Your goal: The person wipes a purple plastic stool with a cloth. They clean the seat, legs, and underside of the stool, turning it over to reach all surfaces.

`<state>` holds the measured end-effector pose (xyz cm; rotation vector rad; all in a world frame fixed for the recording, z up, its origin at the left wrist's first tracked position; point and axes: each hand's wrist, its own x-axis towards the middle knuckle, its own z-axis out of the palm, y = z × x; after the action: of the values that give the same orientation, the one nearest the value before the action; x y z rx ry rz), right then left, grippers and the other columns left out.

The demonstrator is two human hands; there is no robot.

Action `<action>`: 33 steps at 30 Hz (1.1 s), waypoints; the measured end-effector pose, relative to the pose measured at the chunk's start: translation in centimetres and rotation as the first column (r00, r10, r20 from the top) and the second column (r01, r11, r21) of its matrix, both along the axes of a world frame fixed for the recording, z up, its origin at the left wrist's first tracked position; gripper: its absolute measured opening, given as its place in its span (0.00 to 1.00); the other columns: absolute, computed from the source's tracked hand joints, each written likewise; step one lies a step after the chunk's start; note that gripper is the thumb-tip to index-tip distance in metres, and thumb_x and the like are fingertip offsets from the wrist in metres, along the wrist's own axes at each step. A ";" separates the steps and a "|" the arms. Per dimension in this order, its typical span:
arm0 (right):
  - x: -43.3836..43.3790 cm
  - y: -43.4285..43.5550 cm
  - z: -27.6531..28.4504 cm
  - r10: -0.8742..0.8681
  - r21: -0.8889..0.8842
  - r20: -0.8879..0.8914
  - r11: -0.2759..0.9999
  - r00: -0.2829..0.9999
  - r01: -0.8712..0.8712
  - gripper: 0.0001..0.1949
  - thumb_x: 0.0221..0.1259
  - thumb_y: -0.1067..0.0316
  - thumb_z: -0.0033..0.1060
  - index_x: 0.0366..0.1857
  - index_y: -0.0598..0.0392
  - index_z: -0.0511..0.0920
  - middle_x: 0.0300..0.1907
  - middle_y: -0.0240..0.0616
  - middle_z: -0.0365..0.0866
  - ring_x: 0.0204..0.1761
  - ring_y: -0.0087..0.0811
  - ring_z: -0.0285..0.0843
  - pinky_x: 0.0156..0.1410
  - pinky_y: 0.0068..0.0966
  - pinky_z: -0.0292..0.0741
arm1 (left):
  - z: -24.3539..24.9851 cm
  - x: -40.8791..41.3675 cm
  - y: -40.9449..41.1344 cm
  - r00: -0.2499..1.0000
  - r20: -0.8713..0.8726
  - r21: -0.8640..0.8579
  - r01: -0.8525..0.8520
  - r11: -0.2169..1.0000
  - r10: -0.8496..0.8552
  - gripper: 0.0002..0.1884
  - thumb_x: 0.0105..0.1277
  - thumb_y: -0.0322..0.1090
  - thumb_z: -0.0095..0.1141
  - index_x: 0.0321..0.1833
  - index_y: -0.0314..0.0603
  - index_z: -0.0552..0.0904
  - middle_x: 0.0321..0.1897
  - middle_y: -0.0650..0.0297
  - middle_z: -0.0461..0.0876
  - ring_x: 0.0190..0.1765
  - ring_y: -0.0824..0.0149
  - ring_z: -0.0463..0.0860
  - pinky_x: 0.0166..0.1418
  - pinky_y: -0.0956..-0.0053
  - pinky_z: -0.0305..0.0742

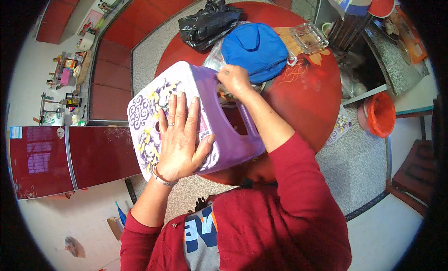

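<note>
A purple plastic stool [232,145] is tipped on its side in front of me, its white seat with printed purple and yellow flowers [154,92] facing left. Flat against that seat lies my left hand [180,145], fingers spread, with a ring and a bracelet. My right hand [232,78] is curled closed around the stool's far leg end; its fingertips are hidden. Through the opening in the stool's side, part of a dish [225,96] shows. Just beyond my right hand is a blue fabric item [253,52], possibly a bag or cover.
The round red table [301,106] also carries a black plastic bag [208,24] and a glass ashtray [308,38]. To the right, a bin with a red liner [379,115] stands on the floor near another flower-printed surface [339,125]. Dark red cabinets [101,155] are at left.
</note>
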<state>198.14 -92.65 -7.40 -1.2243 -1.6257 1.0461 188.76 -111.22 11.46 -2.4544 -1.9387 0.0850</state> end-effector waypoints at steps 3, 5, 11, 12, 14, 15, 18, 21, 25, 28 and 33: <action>0.8 -2.9 7.0 0.060 0.132 -0.214 0.991 0.975 -0.032 0.09 0.51 0.63 0.60 0.29 0.57 0.83 0.29 0.45 0.84 0.31 0.38 0.84 0.39 0.31 0.77 | -0.1 -0.2 -0.1 1.000 -0.021 0.009 0.007 1.000 -0.007 0.40 0.64 0.49 0.48 0.75 0.36 0.52 0.75 0.42 0.45 0.77 0.44 0.43 0.74 0.45 0.33; 1.8 -4.9 8.8 0.132 0.067 -0.275 0.991 0.952 -0.118 0.07 0.51 0.66 0.60 0.29 0.58 0.83 0.29 0.44 0.83 0.29 0.38 0.83 0.37 0.30 0.76 | -0.2 -0.2 0.0 1.000 -0.002 0.018 0.012 1.000 -0.012 0.39 0.64 0.49 0.49 0.74 0.36 0.53 0.74 0.41 0.46 0.77 0.43 0.44 0.74 0.43 0.34; 5.4 -10.1 8.3 0.262 0.498 -0.215 0.858 0.941 -0.125 0.03 0.51 0.72 0.58 0.28 0.58 0.79 0.29 0.41 0.80 0.35 0.37 0.81 0.41 0.29 0.76 | -0.8 -0.5 0.2 1.000 0.012 0.053 0.024 0.998 -0.024 0.39 0.64 0.49 0.51 0.74 0.37 0.55 0.74 0.40 0.48 0.76 0.41 0.46 0.73 0.41 0.38; 6.2 -11.2 8.1 0.331 0.449 -0.222 0.870 0.917 -0.205 0.03 0.50 0.72 0.59 0.28 0.57 0.80 0.30 0.39 0.81 0.37 0.37 0.81 0.43 0.29 0.75 | -0.8 -0.5 -0.2 1.000 0.008 0.057 0.003 0.998 -0.004 0.39 0.64 0.49 0.50 0.74 0.38 0.55 0.74 0.41 0.47 0.76 0.42 0.46 0.73 0.41 0.38; 8.5 -10.6 5.1 0.443 0.279 -0.179 0.879 0.878 -0.387 0.05 0.49 0.69 0.60 0.28 0.57 0.80 0.31 0.42 0.81 0.38 0.40 0.81 0.45 0.34 0.76 | -0.9 -0.7 -0.4 1.000 -0.002 0.051 -0.005 0.999 0.005 0.38 0.65 0.49 0.49 0.74 0.38 0.55 0.74 0.42 0.47 0.76 0.43 0.45 0.74 0.42 0.38; 9.1 -9.5 2.9 0.436 0.231 -0.137 0.887 0.889 -0.399 0.07 0.49 0.66 0.61 0.28 0.56 0.80 0.31 0.43 0.81 0.38 0.43 0.81 0.46 0.36 0.75 | -0.8 -0.7 -0.4 1.000 -0.007 0.054 -0.006 0.999 0.007 0.38 0.65 0.49 0.49 0.74 0.39 0.54 0.74 0.42 0.47 0.76 0.43 0.45 0.74 0.43 0.38; 9.0 -5.7 -1.8 0.049 0.172 0.000 0.984 0.999 -0.048 0.10 0.50 0.66 0.59 0.36 0.55 0.81 0.35 0.48 0.81 0.39 0.48 0.80 0.46 0.39 0.76 | -0.7 -0.5 -0.3 1.000 -0.011 0.047 -0.009 0.999 0.010 0.38 0.65 0.49 0.49 0.74 0.39 0.54 0.75 0.42 0.47 0.77 0.44 0.45 0.74 0.44 0.38; 5.5 -3.2 -3.5 0.007 0.313 -0.118 0.949 0.993 0.030 0.10 0.50 0.68 0.58 0.37 0.56 0.81 0.37 0.50 0.79 0.42 0.51 0.77 0.49 0.41 0.74 | -0.7 -0.4 0.0 1.000 -0.012 0.049 0.009 0.999 -0.008 0.38 0.65 0.49 0.49 0.74 0.40 0.55 0.75 0.43 0.47 0.77 0.44 0.45 0.75 0.45 0.37; 3.2 -3.7 -5.4 0.050 0.323 0.127 0.942 0.991 -0.089 0.06 0.45 0.73 0.60 0.29 0.56 0.77 0.36 0.46 0.76 0.44 0.50 0.74 0.50 0.42 0.72 | -0.5 -0.2 -0.3 1.000 0.013 0.058 -0.002 0.998 0.002 0.37 0.65 0.49 0.49 0.74 0.40 0.56 0.74 0.42 0.48 0.76 0.44 0.46 0.75 0.46 0.37; 4.2 -5.1 -5.1 0.144 0.442 0.261 0.861 0.954 -0.251 0.08 0.43 0.72 0.63 0.29 0.56 0.76 0.34 0.45 0.75 0.44 0.50 0.73 0.49 0.42 0.72 | -0.7 -0.2 -0.4 1.000 0.015 0.076 -0.002 0.997 0.001 0.37 0.64 0.49 0.50 0.73 0.40 0.57 0.74 0.42 0.50 0.76 0.43 0.48 0.74 0.45 0.38; 8.2 -10.0 -5.0 0.310 0.357 0.201 0.860 0.929 -0.364 0.07 0.45 0.71 0.61 0.29 0.58 0.76 0.34 0.46 0.75 0.40 0.50 0.73 0.46 0.42 0.72 | -0.9 -0.3 -0.4 1.000 0.007 0.092 -0.009 0.996 0.008 0.34 0.67 0.45 0.46 0.75 0.44 0.55 0.75 0.47 0.49 0.77 0.49 0.46 0.75 0.49 0.36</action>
<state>206.38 -102.70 -12.38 -0.7718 -2.0923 0.7963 188.50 -111.64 10.58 -2.3914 -1.9097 -0.0120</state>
